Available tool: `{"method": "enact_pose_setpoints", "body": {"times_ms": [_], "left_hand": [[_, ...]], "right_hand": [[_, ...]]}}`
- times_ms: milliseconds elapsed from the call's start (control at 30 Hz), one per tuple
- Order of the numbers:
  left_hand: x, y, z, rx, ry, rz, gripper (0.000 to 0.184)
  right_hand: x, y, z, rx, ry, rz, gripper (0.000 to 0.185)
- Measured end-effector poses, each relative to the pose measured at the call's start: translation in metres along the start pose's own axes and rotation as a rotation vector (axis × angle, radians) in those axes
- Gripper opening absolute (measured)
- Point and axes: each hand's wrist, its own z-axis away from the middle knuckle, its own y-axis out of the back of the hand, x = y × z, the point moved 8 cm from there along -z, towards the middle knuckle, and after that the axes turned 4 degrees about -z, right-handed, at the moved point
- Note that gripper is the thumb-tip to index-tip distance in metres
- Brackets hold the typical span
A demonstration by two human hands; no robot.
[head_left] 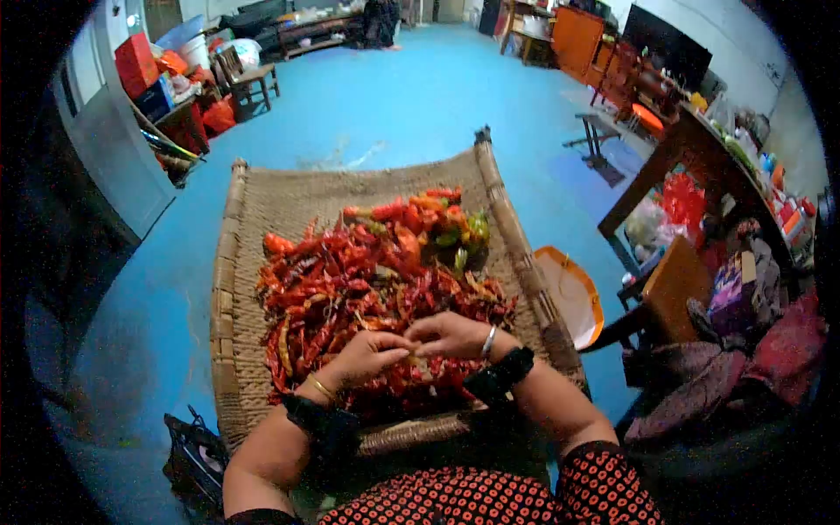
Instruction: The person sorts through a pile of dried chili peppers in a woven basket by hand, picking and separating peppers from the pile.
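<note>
Peppers (350,302) heaped on woven tray (289,188)! Left hand (366,354), right hand (453,333) meet near side, grip can't tell; close fingerwork apparently on, next move wants steady fingertips.

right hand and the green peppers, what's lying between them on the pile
Red chilies lie between the right hand and the green peppers, as the head view shows.
</note>
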Motion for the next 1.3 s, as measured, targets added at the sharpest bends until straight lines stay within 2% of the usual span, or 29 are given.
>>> {"method": "enact_pose_setpoints", "body": {"times_ms": [67,133,167,200,233,267,333,367,433,467,567,633,667,700,733,767,800,833,867,900,967,1000,1033,1067,1100,1133,1167,1267,1300], "left_hand": [[0.008,0.008,0.000,0.093,-0.083,-0.060,0.019],[0.011,0.017,0.001,0.207,-0.167,-0.197,0.020],[0.015,0.024,0.001,0.313,-0.240,-0.327,0.021],[0.013,0.024,0.001,0.305,-0.263,-0.365,0.020],[0.010,0.024,0.000,0.307,-0.271,-0.370,0.020],[0.005,0.020,-0.002,0.282,-0.272,-0.409,0.020],[-0.010,0.010,-0.010,0.258,-0.332,-0.466,0.019],[-0.005,0.010,-0.010,0.256,-0.337,-0.468,0.019],[0.001,0.005,-0.010,0.187,-0.273,-0.473,0.019],[0.001,0.005,-0.011,0.186,-0.263,-0.436,0.019],[-0.002,0.004,-0.013,0.176,-0.246,-0.465,0.019],[0.000,0.003,-0.014,0.154,-0.225,-0.408,0.021],[-0.001,0.004,-0.015,0.140,-0.202,-0.348,0.023],[0.000,0.004,-0.016,0.139,-0.202,-0.351,0.023],[0.013,0.010,-0.013,0.280,-0.342,-0.495,0.026],[0.027,0.013,-0.007,0.425,-0.484,-0.638,0.029],[0.030,0.014,-0.007,0.428,-0.485,-0.639,0.029],[0.034,0.005,-0.010,0.289,-0.513,-0.608,0.032],[0.040,-0.005,-0.011,0.149,-0.538,-0.573,0.034],[0.040,-0.023,-0.013,-0.153,-0.384,-0.451,0.036],[0.020,-0.061,-0.009,-0.552,-0.099,-0.346,0.038],[0.017,-0.068,-0.009,-0.555,-0.097,-0.343,0.038],[0.005,-0.086,-0.003,-0.712,0.000,-0.241,0.037],[-0.005,-0.102,0.004,-0.867,0.097,-0.133,0.037],[-0.013,-0.107,0.000,-0.878,0.104,-0.118,0.037],[-0.017,-0.115,0.000,-0.937,0.045,-0.110,0.036],[-0.021,-0.126,0.006,-0.996,-0.011,-0.089,0.036],[-0.022,-0.131,0.008,-1.072,0.108,-0.168,0.034],[-0.016,-0.130,0.009,-1.066,0.095,-0.208,0.033]], "right_hand": [[-0.001,0.012,0.005,0.024,-0.021,0.127,0.027],[0.001,0.045,0.019,0.244,-0.145,0.069,0.022],[-0.007,0.070,0.032,0.459,0.005,0.133,0.019],[-0.003,0.095,0.047,0.677,0.003,0.181,0.015],[0.010,0.111,0.067,0.888,-0.076,-0.309,0.015],[0.015,0.123,0.087,1.055,0.004,-0.590,0.020],[0.062,0.153,0.130,1.441,0.091,-0.794,0.026],[0.063,0.155,0.137,1.445,0.096,-0.791,0.026],[0.067,0.152,0.170,1.775,0.211,-0.857,0.022],[0.066,0.152,0.171,1.778,0.215,-0.857,0.022],[0.078,0.136,0.188,2.044,0.125,-1.072,0.010],[0.067,0.152,0.171,1.736,0.211,-0.886,0.006],[0.069,0.150,0.169,1.738,0.213,-0.890,0.006],[0.050,0.145,0.136,1.391,-0.012,-0.682,0.018],[0.041,0.131,0.104,1.032,-0.212,-0.471,0.030],[0.036,0.119,0.079,0.769,-0.129,-0.223,0.032],[0.034,0.098,0.057,0.498,-0.045,0.020,0.035],[0.026,0.078,0.049,0.307,-0.134,0.140,0.035],[0.032,0.070,0.043,0.284,-0.124,0.164,0.033],[0.038,0.063,0.039,0.259,-0.116,0.187,0.032],[0.040,0.056,0.036,0.174,-0.184,0.188,0.031],[0.042,0.051,0.036,0.092,-0.250,0.190,0.030],[0.028,0.048,0.036,0.092,-0.255,0.186,0.030],[0.023,0.034,0.041,-0.054,-0.393,0.189,0.030],[0.025,0.020,0.048,-0.206,-0.530,0.181,0.030],[0.019,0.008,0.043,-0.293,-0.463,0.190,0.030],[0.026,-0.002,0.050,-0.374,-0.612,0.168,0.031],[0.066,-0.044,0.043,-0.581,-0.397,0.122,0.034],[0.059,-0.047,0.047,-0.651,-0.569,0.154,0.032]]}}
